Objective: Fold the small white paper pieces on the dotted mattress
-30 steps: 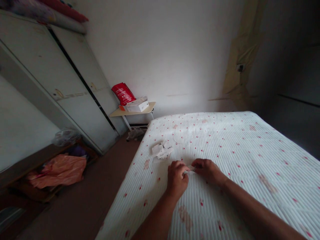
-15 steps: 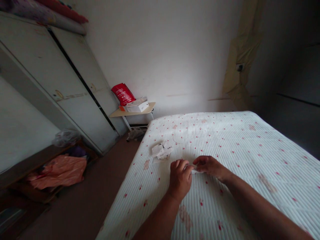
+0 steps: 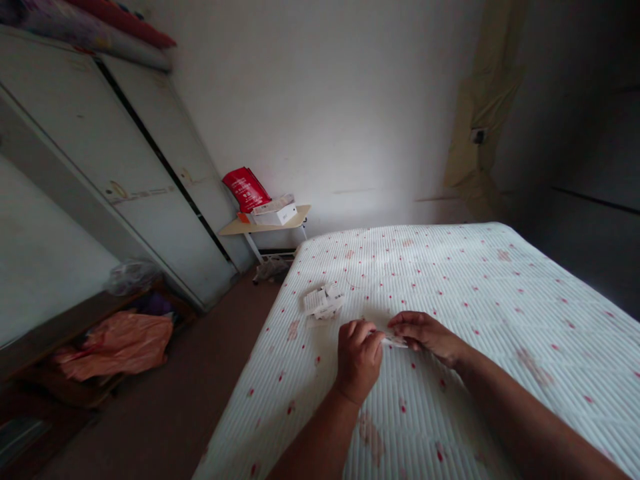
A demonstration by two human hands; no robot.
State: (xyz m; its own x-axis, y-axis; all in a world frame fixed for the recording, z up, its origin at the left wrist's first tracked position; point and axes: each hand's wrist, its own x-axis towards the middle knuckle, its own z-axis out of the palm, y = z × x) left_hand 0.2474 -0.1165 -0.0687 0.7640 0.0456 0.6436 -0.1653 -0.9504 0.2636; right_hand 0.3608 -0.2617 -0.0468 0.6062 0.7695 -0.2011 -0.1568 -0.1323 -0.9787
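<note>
Between my hands, just above the mattress (image 3: 450,280), is a small whitish piece of paper (image 3: 394,341). My left hand (image 3: 359,353) has its fingers closed on the left end of it. The fingers of my right hand (image 3: 425,335) are bent around its right side, thumb below, and seem to pinch it. Left of and beyond my left hand, a heap of crumpled white papers with print (image 3: 324,301) lies on the mattress.
A small table (image 3: 235,227) at the mattress's far left corner bears a red bag (image 3: 246,189) and a white box (image 3: 277,213). A cabinet (image 3: 165,193) and a low shelf with an orange plastic bag (image 3: 120,343) are at the left.
My right hand has shifted slightly to the right, its fingers straighter, and more of the white paper shows between the hands. My left hand has barely moved.
</note>
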